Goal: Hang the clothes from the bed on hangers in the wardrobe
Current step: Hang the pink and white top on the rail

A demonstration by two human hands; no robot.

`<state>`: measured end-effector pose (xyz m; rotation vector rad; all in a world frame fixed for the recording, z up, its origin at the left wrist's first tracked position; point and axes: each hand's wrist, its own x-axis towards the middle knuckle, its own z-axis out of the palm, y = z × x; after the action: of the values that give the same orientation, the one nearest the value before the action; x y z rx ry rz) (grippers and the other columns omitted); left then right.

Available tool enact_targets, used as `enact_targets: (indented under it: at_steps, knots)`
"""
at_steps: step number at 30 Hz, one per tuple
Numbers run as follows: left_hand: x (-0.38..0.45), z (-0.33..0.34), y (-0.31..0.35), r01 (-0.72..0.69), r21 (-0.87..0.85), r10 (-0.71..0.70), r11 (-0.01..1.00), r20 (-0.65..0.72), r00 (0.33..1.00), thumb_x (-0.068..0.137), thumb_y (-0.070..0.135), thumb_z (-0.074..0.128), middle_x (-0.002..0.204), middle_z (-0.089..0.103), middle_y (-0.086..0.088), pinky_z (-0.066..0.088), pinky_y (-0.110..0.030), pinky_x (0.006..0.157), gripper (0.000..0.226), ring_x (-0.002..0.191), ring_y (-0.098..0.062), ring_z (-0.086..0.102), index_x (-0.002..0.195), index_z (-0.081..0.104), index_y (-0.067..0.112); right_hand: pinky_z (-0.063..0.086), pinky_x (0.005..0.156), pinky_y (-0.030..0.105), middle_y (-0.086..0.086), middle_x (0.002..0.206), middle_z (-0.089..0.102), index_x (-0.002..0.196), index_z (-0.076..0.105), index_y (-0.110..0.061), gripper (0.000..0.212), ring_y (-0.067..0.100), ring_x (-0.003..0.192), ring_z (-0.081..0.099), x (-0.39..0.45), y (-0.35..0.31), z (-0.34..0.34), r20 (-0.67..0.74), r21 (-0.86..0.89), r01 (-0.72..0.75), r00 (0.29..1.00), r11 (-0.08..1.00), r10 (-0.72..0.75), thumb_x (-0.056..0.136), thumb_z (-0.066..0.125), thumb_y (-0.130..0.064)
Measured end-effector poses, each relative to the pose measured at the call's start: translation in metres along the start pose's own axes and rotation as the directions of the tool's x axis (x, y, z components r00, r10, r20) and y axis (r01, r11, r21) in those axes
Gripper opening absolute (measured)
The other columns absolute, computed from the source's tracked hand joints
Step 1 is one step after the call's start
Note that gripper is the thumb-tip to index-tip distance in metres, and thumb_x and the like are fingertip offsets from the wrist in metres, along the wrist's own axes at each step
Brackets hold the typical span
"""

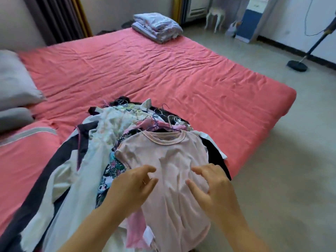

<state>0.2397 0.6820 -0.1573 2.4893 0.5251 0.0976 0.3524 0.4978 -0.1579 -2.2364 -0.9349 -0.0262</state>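
The pale pink T-shirt (pixel 172 160) is lying atop the clothes pile (pixel 101 142) on the bed (pixel 163 70), collar pointing away, its length running toward the person. The left hand (pixel 132 186) and right hand (pixel 214 186) are hovering apart over it, fingers loosely curled, gripping nothing.

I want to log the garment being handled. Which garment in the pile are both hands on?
The pale pink T-shirt with the ribbed round collar, topmost in the pile; the white, floral and black garments lie beside or under it, untouched.

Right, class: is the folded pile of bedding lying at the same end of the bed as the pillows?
No: the folded bedding sits at the far corner of the bed, while the pillows lie at the left edge.
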Motion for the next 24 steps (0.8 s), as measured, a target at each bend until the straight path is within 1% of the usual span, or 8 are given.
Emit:
enact_targets:
  at_steps: [4, 7, 10, 12, 15, 18, 21, 24]
  knots:
    - [0.023, 0.0, -0.017, 0.079, -0.021, -0.08, 0.997, -0.052, 0.995, 0.09, 0.038, 0.058, 0.076, 0.054, 0.022, 0.042, -0.012, 0.064, 0.027, 0.069, 0.005, 0.053, 0.115, 0.062, 0.029, 0.039, 0.076, 0.016, -0.008, 0.088, 0.063, 0.095, 0.068, -0.016, 0.032, 0.012, 0.088, 0.055, 0.042, 0.007, 0.03, 0.066, 0.06, -0.034, 0.997, 0.998, 0.03, 0.076, 0.059, -0.041]
    - [0.051, 0.008, -0.026, 0.145, -0.05, -0.148, 0.988, -0.07, 0.987, 0.09, 0.04, 0.056, 0.088, 0.059, 0.017, 0.05, -0.024, 0.074, 0.028, 0.075, 0.0, 0.057, 0.113, 0.064, 0.027, 0.04, 0.077, 0.018, -0.005, 0.09, 0.065, 0.096, 0.068, -0.014, 0.028, 0.017, 0.09, 0.058, 0.07, 0.023, 0.046, 0.119, 0.062, -0.048, 0.992, 0.997, 0.041, 0.075, 0.065, -0.033]
    - [0.089, 0.022, -0.035, 0.197, -0.074, -0.203, 0.978, -0.079, 0.976, 0.086, 0.047, 0.048, 0.099, 0.061, 0.011, 0.05, -0.03, 0.079, 0.039, 0.088, -0.004, 0.059, 0.112, 0.065, 0.024, 0.038, 0.079, 0.02, -0.005, 0.091, 0.065, 0.097, 0.069, -0.014, 0.029, 0.017, 0.092, 0.057, 0.1, 0.046, 0.059, 0.188, 0.085, -0.07, 0.981, 0.994, 0.053, 0.075, 0.065, -0.032]
    - [0.12, 0.033, -0.042, 0.241, -0.045, -0.244, 0.969, -0.052, 0.968, 0.091, 0.041, 0.051, 0.108, 0.061, 0.009, 0.045, -0.027, 0.085, 0.032, 0.099, -0.009, 0.058, 0.115, 0.064, 0.023, 0.036, 0.079, 0.017, -0.006, 0.092, 0.065, 0.098, 0.069, -0.015, 0.03, 0.018, 0.092, 0.057, 0.124, 0.065, 0.066, 0.227, 0.096, -0.077, 0.972, 0.992, 0.053, 0.075, 0.062, -0.033]
    - [0.167, 0.051, -0.055, 0.312, 0.005, -0.312, 0.95, -0.027, 0.95, 0.094, 0.033, 0.052, 0.123, 0.057, 0.009, 0.04, -0.023, 0.082, 0.03, 0.105, -0.011, 0.055, 0.121, 0.06, 0.022, 0.037, 0.079, 0.019, -0.004, 0.091, 0.065, 0.098, 0.068, -0.015, 0.029, 0.019, 0.091, 0.058, 0.157, 0.095, 0.079, 0.277, 0.106, -0.071, 0.96, 0.992, 0.039, 0.075, 0.062, -0.032]
    - [0.212, 0.075, -0.076, 0.392, 0.057, -0.394, 0.918, 0.014, 0.919, 0.096, 0.031, 0.049, 0.137, 0.048, 0.005, 0.038, -0.026, 0.095, 0.036, 0.122, -0.013, 0.046, 0.13, 0.052, 0.019, 0.037, 0.078, 0.018, -0.006, 0.09, 0.063, 0.097, 0.068, -0.016, 0.027, 0.017, 0.088, 0.057, 0.186, 0.125, 0.097, 0.319, 0.127, -0.08, 0.947, 0.989, 0.035, 0.075, 0.062, -0.03]
    - [0.244, 0.096, -0.103, 0.466, 0.15, -0.474, 0.872, 0.022, 0.88, 0.097, 0.028, 0.046, 0.149, 0.035, -0.003, 0.024, -0.029, 0.109, 0.045, 0.137, -0.018, 0.03, 0.14, 0.041, 0.014, 0.035, 0.079, 0.015, -0.008, 0.089, 0.062, 0.096, 0.068, -0.016, 0.026, 0.017, 0.088, 0.056, 0.203, 0.148, 0.118, 0.367, 0.143, -0.085, 0.93, 0.986, 0.027, 0.075, 0.063, -0.03]
    - [0.267, 0.108, -0.123, 0.546, 0.301, -0.572, 0.782, -0.001, 0.82, 0.1, 0.03, 0.037, 0.154, 0.026, -0.004, 0.01, -0.041, 0.115, 0.047, 0.143, -0.019, 0.018, 0.145, 0.031, 0.017, 0.039, 0.081, 0.022, -0.008, 0.087, 0.062, 0.094, 0.068, -0.016, 0.025, 0.017, 0.087, 0.057, 0.212, 0.166, 0.135, 0.395, 0.159, -0.095, 0.918, 0.983, 0.025, 0.075, 0.062, -0.03]
